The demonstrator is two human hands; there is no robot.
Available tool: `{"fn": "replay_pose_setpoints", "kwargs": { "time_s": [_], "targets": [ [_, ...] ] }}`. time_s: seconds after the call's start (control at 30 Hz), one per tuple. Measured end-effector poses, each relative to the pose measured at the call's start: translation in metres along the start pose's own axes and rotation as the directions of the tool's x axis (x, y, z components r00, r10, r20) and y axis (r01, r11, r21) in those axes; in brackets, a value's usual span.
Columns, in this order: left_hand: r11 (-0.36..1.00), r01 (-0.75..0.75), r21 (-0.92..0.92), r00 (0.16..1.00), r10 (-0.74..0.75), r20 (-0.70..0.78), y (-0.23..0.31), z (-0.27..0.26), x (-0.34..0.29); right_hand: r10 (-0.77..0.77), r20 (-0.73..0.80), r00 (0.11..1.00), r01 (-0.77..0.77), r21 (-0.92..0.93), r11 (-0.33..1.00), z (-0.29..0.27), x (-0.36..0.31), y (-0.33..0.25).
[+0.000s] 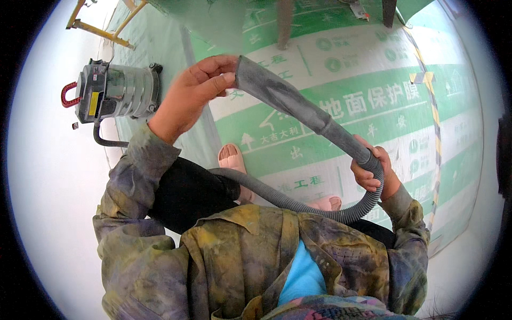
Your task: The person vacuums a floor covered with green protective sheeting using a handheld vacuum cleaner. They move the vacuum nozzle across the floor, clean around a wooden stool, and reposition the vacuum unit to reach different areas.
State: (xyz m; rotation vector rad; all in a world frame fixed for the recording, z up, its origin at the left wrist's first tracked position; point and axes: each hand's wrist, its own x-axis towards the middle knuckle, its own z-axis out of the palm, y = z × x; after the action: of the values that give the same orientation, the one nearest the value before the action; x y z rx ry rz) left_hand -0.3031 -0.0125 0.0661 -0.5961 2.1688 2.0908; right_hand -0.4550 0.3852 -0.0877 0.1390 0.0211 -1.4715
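A dark grey vacuum nozzle, flat and wide at its mouth, slants across in front of me. My left hand is bent at the nozzle's mouth, thumb and fingers closed at its edge. Some of those fingertips are hidden there. Lower down to the right, my right hand wraps round the tube where it joins the ribbed grey hose. From that grip the hose curves down and back to the left across my lap. Dust shows on the nozzle's surface.
A vacuum cleaner with a metal drum and red handle is at the left by the white wall. Green and white protective film covers the floor. Yellow metal legs stand far left; striped tape runs along the right.
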Motion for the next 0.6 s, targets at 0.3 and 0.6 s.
{"fn": "replay_pose_setpoints", "kwargs": {
  "time_s": [0.3, 0.6],
  "targets": [
    [0.737, 0.009, -0.675, 0.961, 0.179, 0.209, 0.005, 0.01, -0.005, 0.148, 0.222, 0.964, -0.188, 0.175, 0.966, -0.001, 0.019, 0.013],
    [0.811, 0.291, -0.507, 0.934, -0.357, -0.034, -0.012, 0.007, -0.004, 0.025, -0.116, 0.993, -0.069, -0.396, 0.915, 0.017, 0.019, -0.003]
  ]
}}
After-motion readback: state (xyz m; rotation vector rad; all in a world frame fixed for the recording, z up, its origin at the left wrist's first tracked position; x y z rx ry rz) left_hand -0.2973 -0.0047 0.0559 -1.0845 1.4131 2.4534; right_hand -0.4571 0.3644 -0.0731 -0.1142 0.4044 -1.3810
